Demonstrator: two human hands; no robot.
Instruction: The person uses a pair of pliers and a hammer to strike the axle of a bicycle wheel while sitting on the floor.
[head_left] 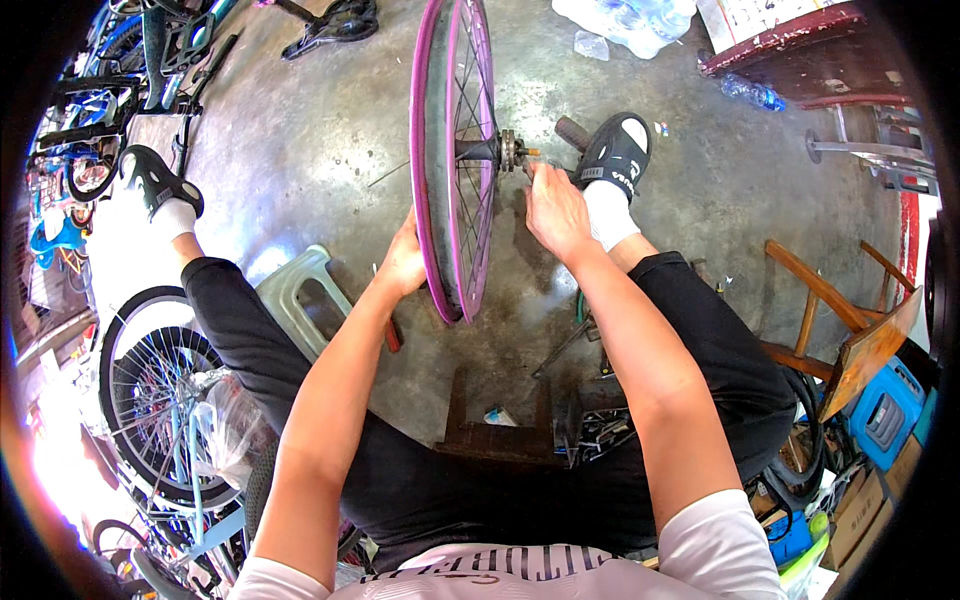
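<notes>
A bicycle wheel with a purple rim [424,130] stands upright between my legs, without a tyre on it. My left hand [405,258] is closed on the rim's lower left side, its fingers partly hidden behind it. The hub [508,150] faces right, and its axle end sticks out with a brassy tip. Just beside that axle end, my right hand [558,212] has its fingers pinched together. Whatever is in the pinch is too small to make out.
My shoes rest either side of the wheel, a dark cylinder [572,134] by the right one. A pale plastic stool [298,290] stands left. Bicycles [160,390] line the left side. Tools [605,430] lie near my lap; a wooden stool [850,340] lies tipped at right.
</notes>
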